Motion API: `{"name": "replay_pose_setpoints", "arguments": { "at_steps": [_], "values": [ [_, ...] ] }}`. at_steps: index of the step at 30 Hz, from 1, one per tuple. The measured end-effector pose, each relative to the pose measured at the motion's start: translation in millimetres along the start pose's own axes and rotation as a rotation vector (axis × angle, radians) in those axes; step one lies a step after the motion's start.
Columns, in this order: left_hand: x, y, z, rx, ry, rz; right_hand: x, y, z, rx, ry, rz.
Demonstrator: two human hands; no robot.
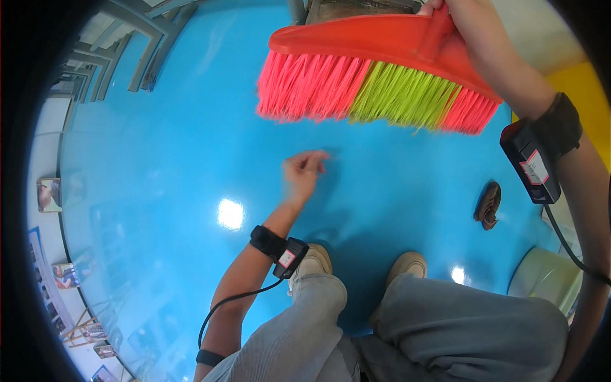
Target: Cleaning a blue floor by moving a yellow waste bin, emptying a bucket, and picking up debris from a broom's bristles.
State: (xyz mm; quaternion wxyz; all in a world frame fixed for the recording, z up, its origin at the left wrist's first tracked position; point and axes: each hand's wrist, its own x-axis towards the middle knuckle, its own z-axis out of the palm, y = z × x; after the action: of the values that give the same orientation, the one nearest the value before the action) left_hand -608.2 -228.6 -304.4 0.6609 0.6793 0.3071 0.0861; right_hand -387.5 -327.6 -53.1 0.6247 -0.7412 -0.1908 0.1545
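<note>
A broom head [382, 71] with a red plastic body and pink and lime-green bristles is held up at the top right, bristles towards me. My right hand [432, 6] grips it at the handle socket; most of the fingers are hidden behind the socket or cut off by the top edge. My left hand [305, 167], slightly blurred, is below the bristles and apart from them, above the glossy blue floor [181, 157]. Its fingers are loosely curled, and I see nothing held in them. Each wrist wears a strapped black device with a cable.
Grey metal frames [148, 52] stand at the upper left. A dark brown shoe or cloth-like object [488, 205] lies on the floor at the right, above a pale green bin-like container [544, 279]. Small pictures [49, 195] line the left wall. My shoes are below.
</note>
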Motion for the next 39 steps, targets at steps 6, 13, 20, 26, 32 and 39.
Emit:
{"name": "replay_pose_setpoints", "arguments": {
  "at_steps": [6,13,20,26,32,39],
  "values": [
    [8,19,-19,-0.133,0.100,-0.022,-13,-3,-1,0.053,-0.030,-0.152],
    [5,83,23,-0.181,-0.278,0.126,-17,-32,34,0.043,0.028,-0.010],
    [-10,109,53,-0.274,-0.311,-0.046,-21,-25,47,0.016,-0.086,-0.165],
    [-9,90,59,-0.372,-0.192,0.013,-18,-17,34,0.024,-0.070,-0.219],
    [-2,48,39,-0.288,-0.095,-0.066,-16,-21,38,-0.022,-0.001,-0.060],
    [1,15,2,-0.210,0.107,-0.068,-4,-11,25,-0.047,-0.023,-0.100]
  ]
}}
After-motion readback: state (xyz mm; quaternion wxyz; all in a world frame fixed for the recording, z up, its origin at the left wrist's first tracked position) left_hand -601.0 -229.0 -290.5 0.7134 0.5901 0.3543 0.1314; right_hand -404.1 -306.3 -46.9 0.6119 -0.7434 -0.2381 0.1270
